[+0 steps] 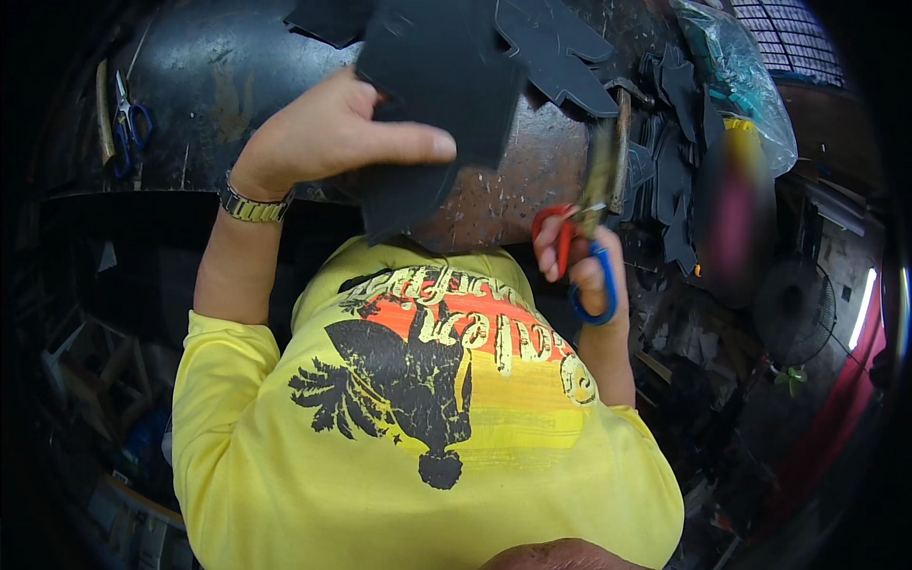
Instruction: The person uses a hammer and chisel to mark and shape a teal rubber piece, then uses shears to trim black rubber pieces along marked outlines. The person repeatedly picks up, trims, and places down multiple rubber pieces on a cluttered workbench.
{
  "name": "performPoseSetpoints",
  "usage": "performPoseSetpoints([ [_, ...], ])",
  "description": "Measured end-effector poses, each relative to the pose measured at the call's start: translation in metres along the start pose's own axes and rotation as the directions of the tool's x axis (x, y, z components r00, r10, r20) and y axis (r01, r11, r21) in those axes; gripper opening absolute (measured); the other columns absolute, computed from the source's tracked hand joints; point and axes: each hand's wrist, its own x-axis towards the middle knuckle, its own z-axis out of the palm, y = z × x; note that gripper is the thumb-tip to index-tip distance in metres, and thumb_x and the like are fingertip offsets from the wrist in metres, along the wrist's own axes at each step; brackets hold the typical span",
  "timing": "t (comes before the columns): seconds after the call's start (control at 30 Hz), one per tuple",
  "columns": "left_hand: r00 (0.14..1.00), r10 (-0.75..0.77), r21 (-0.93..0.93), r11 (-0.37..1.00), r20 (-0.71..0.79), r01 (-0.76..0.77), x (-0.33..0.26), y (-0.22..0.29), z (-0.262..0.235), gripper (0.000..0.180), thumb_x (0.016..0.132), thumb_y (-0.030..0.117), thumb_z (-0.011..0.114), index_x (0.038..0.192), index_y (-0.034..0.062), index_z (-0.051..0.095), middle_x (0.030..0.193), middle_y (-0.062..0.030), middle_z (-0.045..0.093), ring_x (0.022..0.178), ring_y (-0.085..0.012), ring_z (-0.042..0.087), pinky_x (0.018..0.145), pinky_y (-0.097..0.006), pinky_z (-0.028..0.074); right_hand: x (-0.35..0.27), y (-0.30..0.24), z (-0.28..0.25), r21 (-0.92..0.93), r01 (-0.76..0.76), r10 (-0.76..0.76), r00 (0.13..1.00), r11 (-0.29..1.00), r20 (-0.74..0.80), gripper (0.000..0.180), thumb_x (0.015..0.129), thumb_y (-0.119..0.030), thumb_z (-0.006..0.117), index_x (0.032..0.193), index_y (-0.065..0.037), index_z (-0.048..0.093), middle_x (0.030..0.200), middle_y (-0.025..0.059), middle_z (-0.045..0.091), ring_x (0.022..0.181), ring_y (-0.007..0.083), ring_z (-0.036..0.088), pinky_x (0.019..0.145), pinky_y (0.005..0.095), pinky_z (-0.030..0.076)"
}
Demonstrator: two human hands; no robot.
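Note:
My left hand [328, 133], with a metal watch [255, 206] on its wrist, grips a large black sheet [437, 76] that looks like leather or rubber. The thumb lies over the sheet's lower part, while the other fingers are mostly hidden. The sheet is slightly blurred and hangs over the table's near edge. To its right, my right hand [608, 261] holds scissors [593, 218] with one red and one blue handle loop. Their blades point away from me, blurred and apart from the sheet.
Cut black pieces [556, 52] lie on the dark worktable [204, 95], with more stacked at right [670, 161] beside a hammer [622, 142]. Blue-handled scissors [130, 123] and a wooden stick [104, 114] lie far left. A clear plastic bag [741, 85] sits at the far right.

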Motion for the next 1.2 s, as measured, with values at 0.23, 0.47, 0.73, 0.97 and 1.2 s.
performPoseSetpoints([
  [0.23, 0.79, -0.173, 0.484, 0.858, 0.588, -0.172, 0.017, 0.002, 0.017, 0.042, 0.08, 0.03, 0.081, 0.097, -0.0061, 0.066, 0.084, -0.0214, 0.068, 0.077, -0.0236, 0.066, 0.071, -0.031, 0.052, 0.031, -0.03, 0.02, -0.17, -0.001, -0.014, 0.996, 0.985, -0.091, 0.022, 0.081, -0.011, 0.075, 0.098, -0.001, 0.064, 0.076, -0.0004, 0.063, 0.061, 0.0072, 0.054, 0.057, 0.0208, 0.043],
  [0.47, 0.783, 0.522, -0.807, 0.589, 0.339, -0.044, 0.014, -0.028, 0.015, 0.11, 0.078, 0.082, 0.056, 0.146, -0.0018, 0.038, 0.132, -0.0154, 0.057, 0.113, -0.0217, 0.06, 0.093, -0.034, 0.053, 0.042, -0.027, 0.045, 0.267, 0.3, -0.22, 0.931, 0.916, -0.291, 0.034, 0.081, -0.011, 0.057, 0.112, 0.004, 0.059, 0.099, 0.0122, 0.068, 0.091, 0.0226, 0.067, 0.086, 0.033, 0.053],
  [0.73, 0.984, 0.141, -0.625, 0.76, -0.106, -0.176, 0.002, -0.056, 0.083, 0.052, 0.085, 0.014, 0.079, 0.13, 0.0025, 0.056, 0.122, -0.0082, 0.064, 0.111, -0.0166, 0.062, 0.095, -0.029, 0.05, 0.05, -0.016, 0.057, -0.02, 0.398, -0.369, 0.829, 0.917, -0.42, 0.036, 0.086, -0.015, 0.057, 0.118, 0.001, 0.059, 0.107, 0.0126, 0.066, 0.089, 0.021, 0.067, 0.084, 0.0314, 0.053],
  [0.97, 0.945, 0.211, -0.387, 0.873, -0.249, -0.296, 0.005, -0.048, 0.06, 0.025, 0.09, -0.001, 0.067, 0.115, -0.0006, 0.069, 0.109, -0.0058, 0.071, 0.097, -0.0103, 0.066, 0.086, -0.023, 0.052, 0.027, -0.021, 0.033, 0.07, 0.103, -0.094, 0.988, 0.992, -0.124, 0.024, 0.085, -0.017, 0.069, 0.098, 0.001, 0.061, 0.076, 0.0046, 0.062, 0.062, 0.011, 0.058, 0.062, 0.0233, 0.047],
  [1.2, 0.872, 0.432, 0.237, 0.894, -0.231, -0.38, 0.002, -0.068, 0.035, 0.032, 0.091, 0.001, 0.064, 0.122, 0.0086, 0.068, 0.113, -0.004, 0.069, 0.102, -0.0131, 0.065, 0.089, -0.022, 0.048, -0.01, -0.01, 0.014, -0.298, -0.277, 0.321, 0.941, 0.914, 0.11, 0.043, 0.076, -0.035, 0.085, 0.094, -0.006, 0.059, 0.079, -0.0007, 0.052, 0.075, 0.0076, 0.05, 0.068, 0.0221, 0.041],
])
